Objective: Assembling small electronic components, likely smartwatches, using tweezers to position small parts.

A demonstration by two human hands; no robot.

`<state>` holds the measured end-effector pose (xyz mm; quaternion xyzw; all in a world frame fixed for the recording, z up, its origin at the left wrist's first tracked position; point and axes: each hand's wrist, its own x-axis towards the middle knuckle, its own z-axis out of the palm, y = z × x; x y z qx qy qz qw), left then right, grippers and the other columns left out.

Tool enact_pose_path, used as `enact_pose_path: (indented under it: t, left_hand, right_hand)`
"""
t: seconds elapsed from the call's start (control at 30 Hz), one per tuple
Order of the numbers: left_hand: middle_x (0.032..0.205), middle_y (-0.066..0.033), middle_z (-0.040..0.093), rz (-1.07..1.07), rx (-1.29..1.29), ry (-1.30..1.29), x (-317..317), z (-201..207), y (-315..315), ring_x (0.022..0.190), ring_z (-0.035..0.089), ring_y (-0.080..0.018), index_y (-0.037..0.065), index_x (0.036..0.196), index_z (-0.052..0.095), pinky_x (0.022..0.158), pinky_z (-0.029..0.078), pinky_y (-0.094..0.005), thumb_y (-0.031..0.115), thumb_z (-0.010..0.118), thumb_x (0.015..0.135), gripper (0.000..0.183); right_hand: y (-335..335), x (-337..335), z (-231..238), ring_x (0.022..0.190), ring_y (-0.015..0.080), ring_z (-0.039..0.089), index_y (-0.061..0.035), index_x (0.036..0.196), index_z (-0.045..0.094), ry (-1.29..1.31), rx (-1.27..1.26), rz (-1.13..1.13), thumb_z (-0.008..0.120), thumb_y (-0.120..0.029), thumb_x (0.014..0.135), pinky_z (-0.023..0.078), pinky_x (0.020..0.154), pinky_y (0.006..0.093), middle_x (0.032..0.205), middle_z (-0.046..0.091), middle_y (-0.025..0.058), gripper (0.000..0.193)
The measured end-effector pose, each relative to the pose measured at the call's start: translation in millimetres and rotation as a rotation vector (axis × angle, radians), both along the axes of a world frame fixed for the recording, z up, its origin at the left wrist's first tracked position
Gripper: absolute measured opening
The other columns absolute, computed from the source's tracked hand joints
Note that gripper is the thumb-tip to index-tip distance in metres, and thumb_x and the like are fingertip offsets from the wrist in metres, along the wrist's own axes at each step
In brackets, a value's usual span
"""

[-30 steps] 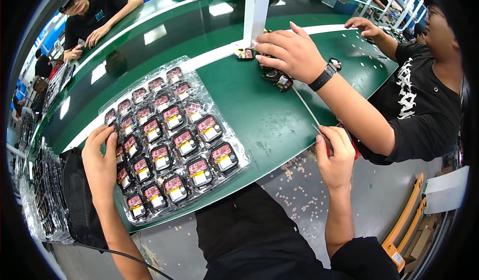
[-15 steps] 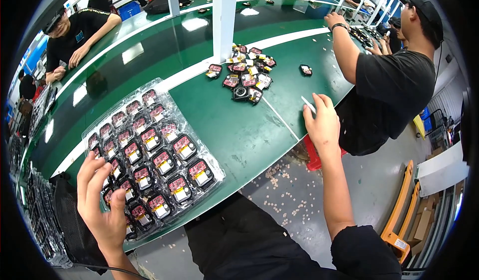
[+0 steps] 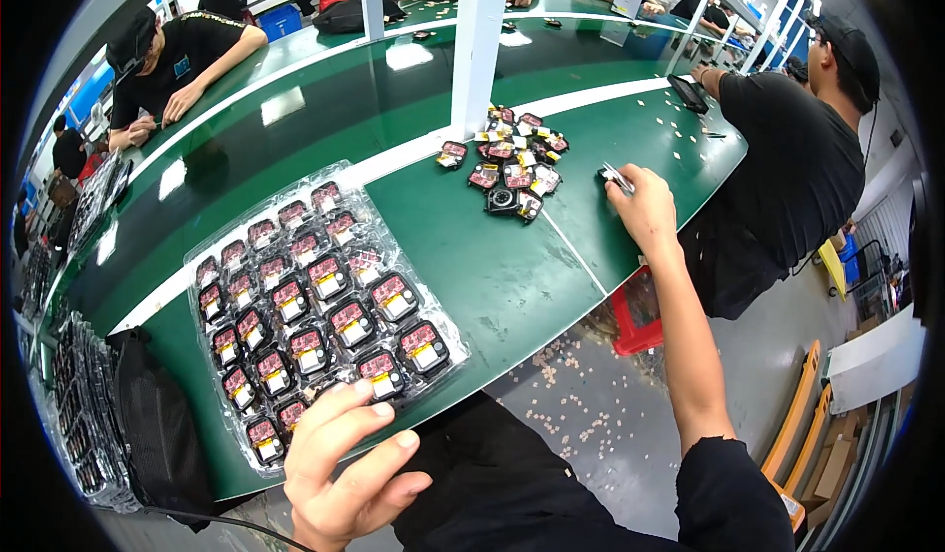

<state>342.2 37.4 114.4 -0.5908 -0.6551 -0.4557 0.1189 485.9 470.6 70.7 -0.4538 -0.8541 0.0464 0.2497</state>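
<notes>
My left hand [image 3: 349, 468] hovers at the near edge of a clear plastic tray [image 3: 455, 340], fingers spread and nothing in them. Rows of small black cases [image 3: 351, 323] with red-printed, yellow and white parts fill the tray. At the right of the green table, my right hand [image 3: 645, 208] is closed around slim pale tweezers [image 3: 620, 180]. Their tips are at a small black case [image 3: 604, 172], mostly hidden by my fingers; I cannot tell whether they grip it. A heap of similar cases [image 3: 516, 175] lies to the left of that hand.
A white post [image 3: 477, 55] rises behind the heap. Beside the table at left are stacked trays [image 3: 84, 414] and a black mesh bag [image 3: 157, 414]. A co-worker [image 3: 797, 158] sits close on the right; another [image 3: 182, 60] works across. A red stool [image 3: 638, 321] stands below the table edge.
My left hand has moved from the tray's left side to its near edge. My right hand has reached the lone case with the tweezers. The co-worker's arm at right has moved farther away.
</notes>
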Motion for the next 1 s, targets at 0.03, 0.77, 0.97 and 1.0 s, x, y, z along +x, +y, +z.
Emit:
enact_pose_path:
  t: [0.03, 0.77, 0.97, 1.0]
  left_hand:
    - [0.104, -0.0162, 0.067, -0.027, 0.019, -0.064, 4.8, -5.6, 4.9, 0.101, 0.068, -0.0385, 0.006, 0.102, 0.073, 0.088, 0.056, -0.0473, 0.042, 0.077, 0.087, 0.038]
    - [0.127, -0.0195, 0.059, -0.218, 0.434, -1.327, 56.4, -45.5, 1.0, 0.122, 0.062, -0.0338, -0.004, 0.13, 0.055, 0.106, 0.05, -0.0448, 0.008, 0.091, 0.073, 0.069]
    - [0.129, -0.0186, 0.057, -0.202, 0.434, -1.337, 53.8, -46.7, -1.0, 0.12, 0.063, -0.0329, -0.005, 0.129, 0.056, 0.105, 0.051, -0.0434, 0.007, 0.092, 0.072, 0.068]
    - [0.13, -0.0186, 0.057, -0.2, 0.437, -1.335, 53.6, -47.4, -1.7, 0.12, 0.063, -0.0327, -0.005, 0.13, 0.055, 0.104, 0.051, -0.0432, 0.007, 0.091, 0.073, 0.068]
  right_hand:
    - [-12.4, 8.0, -2.0, 0.091, 0.0383, 0.068, -0.0043, 0.104, 0.071, 0.113, 0.083, 0.088, 0.07, -0.021, 0.088, 0.054, 0.081, 0.0441, 0.097, 0.07, 0.0168, 0.022]
    - [-259.3, -3.0, 17.9, 0.073, 0.0215, 0.064, -0.0015, 0.119, 0.062, 0.53, -0.512, 1.109, 0.089, -0.028, 0.077, 0.054, 0.058, 0.0309, 0.09, 0.061, 0.0088, 0.056]
    - [-262.8, -8.3, 10.7, 0.061, 0.0161, 0.058, -0.0018, 0.107, 0.074, 0.435, 0.001, 1.066, 0.085, -0.01, 0.073, 0.048, 0.051, 0.0284, 0.087, 0.058, 0.0051, 0.037]
    - [-262.7, -8.6, 9.7, 0.059, 0.0142, 0.056, -0.0019, 0.107, 0.074, 0.435, 0.06, 1.068, 0.085, -0.01, 0.072, 0.045, 0.049, 0.0275, 0.086, 0.058, 0.004, 0.037]
